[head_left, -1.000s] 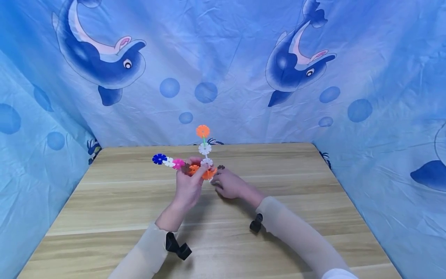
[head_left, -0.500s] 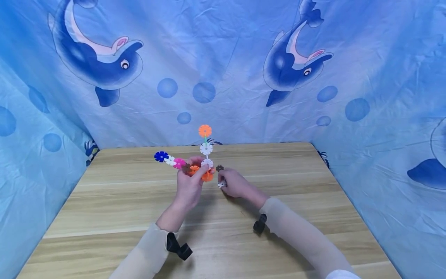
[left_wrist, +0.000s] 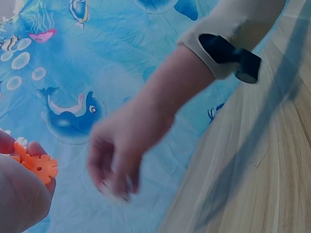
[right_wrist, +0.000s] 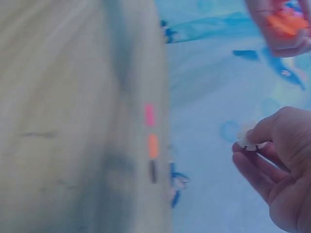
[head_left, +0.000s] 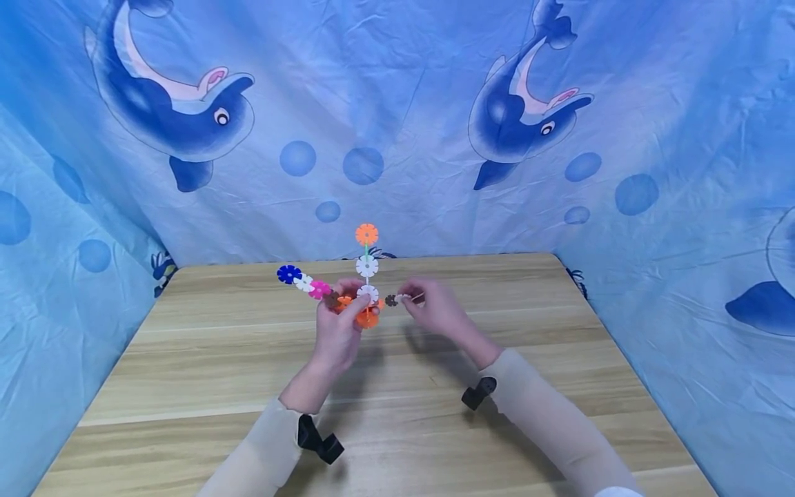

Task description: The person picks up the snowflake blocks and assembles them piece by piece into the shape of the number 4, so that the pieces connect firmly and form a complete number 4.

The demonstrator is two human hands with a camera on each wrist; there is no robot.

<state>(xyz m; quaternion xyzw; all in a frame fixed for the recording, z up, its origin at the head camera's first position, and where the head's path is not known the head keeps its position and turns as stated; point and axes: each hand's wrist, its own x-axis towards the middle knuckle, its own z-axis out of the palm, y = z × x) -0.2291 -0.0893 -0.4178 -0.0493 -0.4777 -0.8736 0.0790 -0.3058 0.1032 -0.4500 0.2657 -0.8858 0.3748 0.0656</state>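
Observation:
In the head view my left hand grips a joined build of plastic snowflake discs. Its upright arm has an orange disc on top and a white disc below; another arm runs left to a dark blue disc. Orange discs show past the left hand in the left wrist view. My right hand, apart from the build, pinches a loose white snowflake disc between thumb and fingertips, above the table. Just left of it in the head view is a brown disc.
Blurred pink, orange and dark pieces lie on the wooden table in the right wrist view. A blue cloth printed with dolphins hangs around the table's back and sides.
My right hand has come away from the build with the white disc, then lifted and shifted right. The left hand still holds the build, whose left arm has tilted up slightly.

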